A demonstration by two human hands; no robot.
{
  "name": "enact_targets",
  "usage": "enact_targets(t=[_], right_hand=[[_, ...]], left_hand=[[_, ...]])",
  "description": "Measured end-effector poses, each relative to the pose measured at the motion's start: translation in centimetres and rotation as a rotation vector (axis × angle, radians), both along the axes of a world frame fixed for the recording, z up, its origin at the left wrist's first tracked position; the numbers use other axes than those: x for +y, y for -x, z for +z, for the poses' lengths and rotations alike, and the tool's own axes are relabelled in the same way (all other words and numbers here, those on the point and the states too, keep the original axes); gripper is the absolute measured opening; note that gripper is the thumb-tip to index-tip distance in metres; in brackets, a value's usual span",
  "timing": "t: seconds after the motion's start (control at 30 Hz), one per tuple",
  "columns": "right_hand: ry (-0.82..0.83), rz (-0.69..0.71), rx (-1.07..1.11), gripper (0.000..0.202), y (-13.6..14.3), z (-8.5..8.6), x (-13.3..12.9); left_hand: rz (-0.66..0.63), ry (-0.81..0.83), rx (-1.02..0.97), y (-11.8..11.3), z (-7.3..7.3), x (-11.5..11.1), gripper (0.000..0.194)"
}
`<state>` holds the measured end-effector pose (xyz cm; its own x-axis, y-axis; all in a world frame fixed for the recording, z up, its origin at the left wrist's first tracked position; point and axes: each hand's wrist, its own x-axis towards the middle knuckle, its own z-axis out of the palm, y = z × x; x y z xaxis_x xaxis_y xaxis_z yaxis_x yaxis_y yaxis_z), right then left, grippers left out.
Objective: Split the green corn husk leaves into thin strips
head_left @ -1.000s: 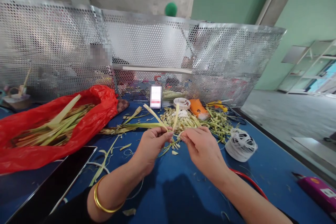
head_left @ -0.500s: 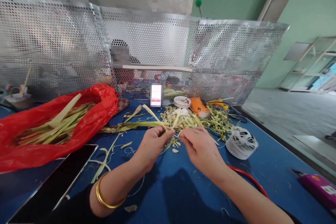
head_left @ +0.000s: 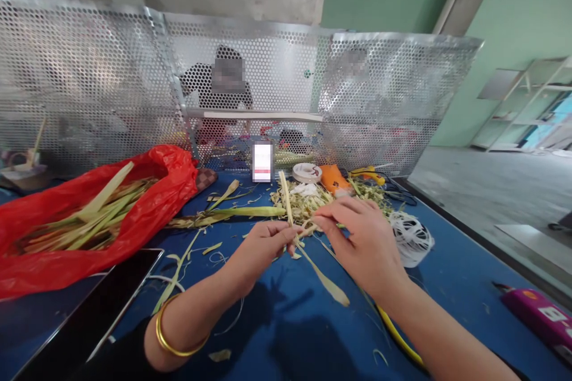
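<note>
Pale dried leaf strips (head_left: 286,193) stick up from the pinched fingers of my left hand (head_left: 270,241). Another strip with a broad, flattened end (head_left: 333,290) hangs down to the right below them. My right hand (head_left: 361,238) is closed, its thumb and forefinger pinching a short leaf end beside my left fingertips. The strips cross between both hands; the crossing itself is partly hidden by fingers. Behind the hands spreads a pile of cut leaf pieces (head_left: 308,205) on the blue table (head_left: 250,333).
A red plastic bag (head_left: 179,166) of long leaves lies left, near a black tablet (head_left: 89,315). Tape roll (head_left: 307,172), orange packet (head_left: 334,179), lit phone (head_left: 262,162) and white twine ball (head_left: 411,238) stand behind. A purple tool (head_left: 536,315) lies right. People sit beyond the perforated screen (head_left: 277,71).
My right hand has moved up and right, away from the left. The leaf strips have turned: one now stands more upright, and a broad end hangs down. A yellow cable shows under my right forearm.
</note>
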<state>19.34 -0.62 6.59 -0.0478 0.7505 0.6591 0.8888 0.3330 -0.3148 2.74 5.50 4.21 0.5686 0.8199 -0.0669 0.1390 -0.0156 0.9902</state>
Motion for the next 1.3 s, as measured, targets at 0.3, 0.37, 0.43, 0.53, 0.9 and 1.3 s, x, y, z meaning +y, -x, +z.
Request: enact_targets(t=[0.3, 0.37, 0.43, 0.53, 0.9, 1.3], right_hand=[[0.343, 0.099, 0.493, 0.027, 1.2, -2.6, 1.7], [0.278, 0.079, 0.531, 0.029, 1.3, -2.8, 1.7], [0.215, 0.063, 0.523, 0.031, 1.5, -2.9, 1.5], [0.171, 0.057, 0.521, 0.032, 1.8, -2.9, 1.3], [0.166, 0.083, 0.596, 0.027, 1.1, -2.5, 1.3], [0.097, 0.084, 0.425, 0.027, 1.3, -2.3, 1.4]], left_hand=[[-0.144, -0.19, 0.107, -0.6, -0.5, -1.0, 0.036], [-0.168, -0.211, 0.102, -0.6, -0.7, -1.0, 0.039], [-0.178, -0.226, 0.124, -0.6, -0.8, -1.1, 0.039], [-0.16, -0.229, 0.16, -0.8, -1.0, -1.4, 0.038], [-0.094, -0.162, 0.012, -0.7, -0.3, -2.1, 0.046], [-0.076, -0.18, 0.063, -0.9, -0.9, -2.3, 0.032]])
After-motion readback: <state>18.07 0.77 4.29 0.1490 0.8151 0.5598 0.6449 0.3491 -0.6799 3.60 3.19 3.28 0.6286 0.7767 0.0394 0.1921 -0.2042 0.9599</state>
